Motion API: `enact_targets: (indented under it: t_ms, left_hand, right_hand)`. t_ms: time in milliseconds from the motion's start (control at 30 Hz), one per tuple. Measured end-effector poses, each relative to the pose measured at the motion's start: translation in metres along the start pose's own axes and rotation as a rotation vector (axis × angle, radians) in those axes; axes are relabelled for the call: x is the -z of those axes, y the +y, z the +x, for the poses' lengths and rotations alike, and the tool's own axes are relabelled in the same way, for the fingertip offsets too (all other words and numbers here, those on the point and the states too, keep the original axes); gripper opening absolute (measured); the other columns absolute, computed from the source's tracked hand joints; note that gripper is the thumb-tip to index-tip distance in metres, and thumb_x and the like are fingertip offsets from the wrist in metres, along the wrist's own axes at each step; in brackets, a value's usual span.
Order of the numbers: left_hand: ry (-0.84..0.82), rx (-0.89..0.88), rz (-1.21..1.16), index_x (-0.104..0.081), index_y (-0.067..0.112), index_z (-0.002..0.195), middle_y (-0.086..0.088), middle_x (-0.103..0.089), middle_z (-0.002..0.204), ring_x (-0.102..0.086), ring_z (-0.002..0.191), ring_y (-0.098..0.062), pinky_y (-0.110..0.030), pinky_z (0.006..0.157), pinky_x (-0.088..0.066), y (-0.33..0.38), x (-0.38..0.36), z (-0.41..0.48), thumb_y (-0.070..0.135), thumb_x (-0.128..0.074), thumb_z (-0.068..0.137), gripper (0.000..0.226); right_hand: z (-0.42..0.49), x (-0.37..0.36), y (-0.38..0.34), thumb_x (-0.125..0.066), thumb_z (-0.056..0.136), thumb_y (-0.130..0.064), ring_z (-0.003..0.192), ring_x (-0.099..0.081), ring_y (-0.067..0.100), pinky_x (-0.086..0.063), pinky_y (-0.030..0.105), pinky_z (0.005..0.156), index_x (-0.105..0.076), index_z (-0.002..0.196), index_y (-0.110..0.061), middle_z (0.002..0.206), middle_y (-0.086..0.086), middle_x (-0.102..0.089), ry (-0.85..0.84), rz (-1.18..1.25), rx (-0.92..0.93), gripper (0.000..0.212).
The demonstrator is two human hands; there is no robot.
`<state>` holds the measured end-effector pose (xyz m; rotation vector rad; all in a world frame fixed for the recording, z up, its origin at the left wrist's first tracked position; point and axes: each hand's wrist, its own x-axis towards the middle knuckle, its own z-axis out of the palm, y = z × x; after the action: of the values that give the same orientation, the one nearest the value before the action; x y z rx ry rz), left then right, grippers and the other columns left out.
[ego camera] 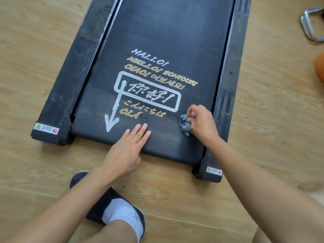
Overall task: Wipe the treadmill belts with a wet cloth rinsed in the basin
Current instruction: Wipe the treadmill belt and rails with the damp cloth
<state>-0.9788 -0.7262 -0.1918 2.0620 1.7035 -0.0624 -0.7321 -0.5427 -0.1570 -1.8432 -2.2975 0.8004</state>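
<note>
While our right hand (201,123) clenches the bunched cloth (185,124) on the belt (166,41) near its right edge, our left hand (128,149) lies flat, released; we should press firmly, stroking across in overlapping passes.

A black treadmill lies flat on a wood floor (35,67), its belt (175,32) printed with greetings in several languages and a white arrow (112,118). The left hand (128,149) rests flat on the belt's near edge, fingers straight. The right hand (201,123) grips a crumpled grey cloth (185,125) against the belt beside the right rail (228,76). A dark shoe (103,206) with a white sock shows below. A metal handle (310,25) lies at upper right.
</note>
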Motion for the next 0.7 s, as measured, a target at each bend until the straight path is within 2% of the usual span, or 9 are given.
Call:
enact_targets:
  t_ms: [100,200,300,400,467,567,700]
  left_hand:
    - [-0.002,0.01,0.033,-0.034,0.011,0.163,-0.01,-0.023,0.173,-0.028,0.159,-0.03,-0.05,0.126,-0.029,0.003,0.003,0.0,0.009,-0.072,0.076,0.095]
    - [-0.003,-0.003,0.052,-0.035,0.011,0.163,-0.011,-0.024,0.172,-0.03,0.158,-0.031,-0.051,0.124,-0.032,0.003,0.002,0.0,0.008,-0.072,0.074,0.097]
    - [-0.027,0.011,0.107,-0.017,0.012,0.167,-0.011,-0.004,0.175,-0.014,0.162,-0.031,-0.048,0.129,-0.021,0.006,0.006,-0.002,0.015,-0.065,0.084,0.096]
    - [-0.115,-0.003,0.141,0.014,0.013,0.166,-0.009,0.026,0.171,0.015,0.162,-0.029,-0.046,0.132,0.0,0.01,0.014,0.001,0.019,-0.045,0.099,0.09]
    - [-0.149,-0.001,0.152,0.019,0.013,0.164,-0.009,0.032,0.169,0.02,0.161,-0.03,-0.046,0.132,0.005,0.012,0.019,0.002,0.019,-0.04,0.1,0.088]
    - [-0.135,0.022,0.162,0.018,0.01,0.165,-0.012,0.03,0.17,0.02,0.161,-0.032,-0.048,0.132,0.003,0.015,0.019,0.002,0.021,-0.039,0.1,0.087]
    - [-0.097,0.033,0.128,0.006,0.009,0.167,-0.014,0.02,0.174,0.012,0.163,-0.034,-0.051,0.132,-0.001,0.016,0.008,-0.001,0.027,-0.048,0.095,0.093]
  right_hand:
    - [0.027,0.012,-0.006,-0.071,0.085,-0.003,0.084,-0.053,0.017,-0.038,0.031,0.071,-0.063,0.088,-0.021,0.089,-0.003,-0.054,0.031,0.013,-0.018,0.02]
    - [-0.006,0.0,-0.008,-0.068,0.087,-0.004,0.09,-0.052,0.023,-0.042,0.035,0.075,-0.063,0.093,-0.023,0.096,-0.003,-0.053,0.017,-0.032,0.037,0.021]
    - [-0.088,-0.028,-0.008,-0.068,0.084,0.0,0.087,-0.047,0.022,-0.047,0.041,0.076,-0.06,0.092,-0.027,0.098,-0.008,-0.053,-0.133,-0.09,0.196,0.029]
    - [-0.116,-0.033,-0.003,-0.066,0.086,0.003,0.088,-0.044,0.019,-0.051,0.04,0.07,-0.056,0.09,-0.027,0.098,-0.012,-0.05,-0.225,-0.104,0.289,0.032]
    - [-0.092,-0.027,-0.002,-0.064,0.085,0.0,0.086,-0.046,0.021,-0.049,0.043,0.071,-0.056,0.085,-0.026,0.094,-0.009,-0.05,-0.214,-0.123,0.315,0.027]
    - [-0.029,-0.019,-0.014,-0.06,0.085,-0.001,0.086,-0.05,0.028,-0.047,0.045,0.073,-0.058,0.083,-0.023,0.091,-0.003,-0.052,-0.055,-0.124,0.247,0.023]
    - [0.027,-0.01,-0.029,-0.062,0.088,-0.001,0.092,-0.05,0.031,-0.05,0.045,0.075,-0.06,0.088,-0.019,0.094,0.001,-0.052,-0.002,-0.18,0.151,0.019]
